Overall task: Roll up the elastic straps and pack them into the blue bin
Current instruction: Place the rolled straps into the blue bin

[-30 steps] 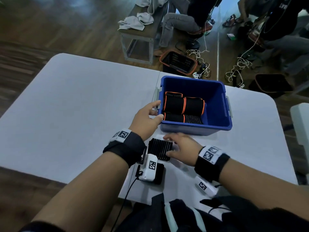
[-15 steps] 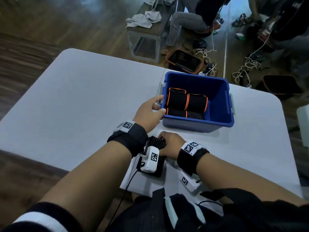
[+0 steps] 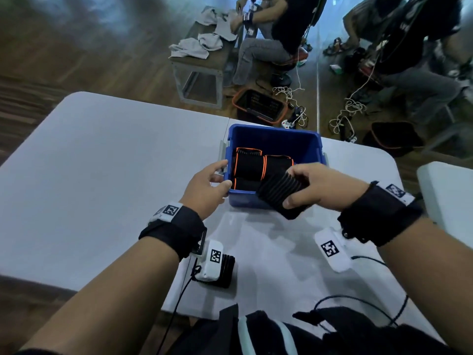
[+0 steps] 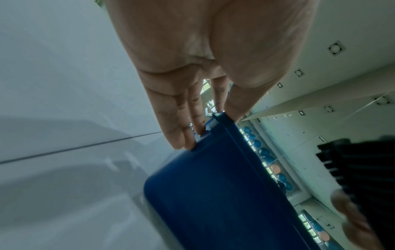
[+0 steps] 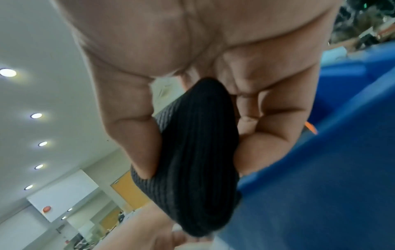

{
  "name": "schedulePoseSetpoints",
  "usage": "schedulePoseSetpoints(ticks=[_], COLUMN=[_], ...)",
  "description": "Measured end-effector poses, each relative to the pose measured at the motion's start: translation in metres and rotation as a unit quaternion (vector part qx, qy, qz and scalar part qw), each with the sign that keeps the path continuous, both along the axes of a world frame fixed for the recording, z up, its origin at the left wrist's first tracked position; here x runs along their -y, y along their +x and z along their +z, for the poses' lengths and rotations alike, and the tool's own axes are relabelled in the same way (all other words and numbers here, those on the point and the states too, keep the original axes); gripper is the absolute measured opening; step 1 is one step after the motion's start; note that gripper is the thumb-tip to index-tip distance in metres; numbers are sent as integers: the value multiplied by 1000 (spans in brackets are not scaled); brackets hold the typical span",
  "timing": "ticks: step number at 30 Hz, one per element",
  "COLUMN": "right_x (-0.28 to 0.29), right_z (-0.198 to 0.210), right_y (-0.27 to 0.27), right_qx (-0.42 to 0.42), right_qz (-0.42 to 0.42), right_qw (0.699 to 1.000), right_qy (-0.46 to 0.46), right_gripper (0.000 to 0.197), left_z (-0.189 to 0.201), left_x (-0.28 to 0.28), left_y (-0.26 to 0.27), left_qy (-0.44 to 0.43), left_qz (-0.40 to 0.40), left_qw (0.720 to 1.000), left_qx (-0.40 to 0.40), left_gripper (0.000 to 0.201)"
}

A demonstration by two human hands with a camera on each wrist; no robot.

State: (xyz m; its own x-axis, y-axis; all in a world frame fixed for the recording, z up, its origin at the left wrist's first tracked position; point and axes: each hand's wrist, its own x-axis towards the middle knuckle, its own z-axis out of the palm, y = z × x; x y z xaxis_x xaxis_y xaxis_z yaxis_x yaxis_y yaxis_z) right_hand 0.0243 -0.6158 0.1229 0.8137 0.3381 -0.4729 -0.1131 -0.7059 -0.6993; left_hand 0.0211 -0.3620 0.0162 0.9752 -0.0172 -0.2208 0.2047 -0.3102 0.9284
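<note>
Lifted from the table (image 3: 102, 162), the rolled black strap (image 3: 280, 193) is pinched in the right hand (image 3: 322, 187), with the blue bin (image 3: 314, 147) just beneath that grip, its corner gripped by the left hand (image 3: 204, 190).

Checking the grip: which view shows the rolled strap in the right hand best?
Right wrist: rolled strap fills the frame, right hand curled round it. Head shows it smaller, partly covered; left wrist only an edge.

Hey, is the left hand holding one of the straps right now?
No, the left hand only grips the blue bin at its rim, while the rolled strap is in the right hand.
</note>
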Motion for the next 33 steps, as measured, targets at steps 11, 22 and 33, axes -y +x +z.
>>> schedulePoseSetpoints(ticks=[11,22,33], right_x=[-15,-43,-45], right_z=[-31,-58,-59], right_y=[97,121,127], right_qx=[26,-6,24], right_qz=[100,205,207], right_qw=[943,867,861], right_qy=[-316,-455,-464], right_gripper=[38,34,33], left_z=[-3,-6,-6], left_x=[-2,-4,-3], left_y=[2,1,0], left_qy=[-7,5,-6], left_qz=[3,-7,-9], left_qw=[1000,1000,1000], left_qx=[-6,3,-4], left_gripper=[51,52,58])
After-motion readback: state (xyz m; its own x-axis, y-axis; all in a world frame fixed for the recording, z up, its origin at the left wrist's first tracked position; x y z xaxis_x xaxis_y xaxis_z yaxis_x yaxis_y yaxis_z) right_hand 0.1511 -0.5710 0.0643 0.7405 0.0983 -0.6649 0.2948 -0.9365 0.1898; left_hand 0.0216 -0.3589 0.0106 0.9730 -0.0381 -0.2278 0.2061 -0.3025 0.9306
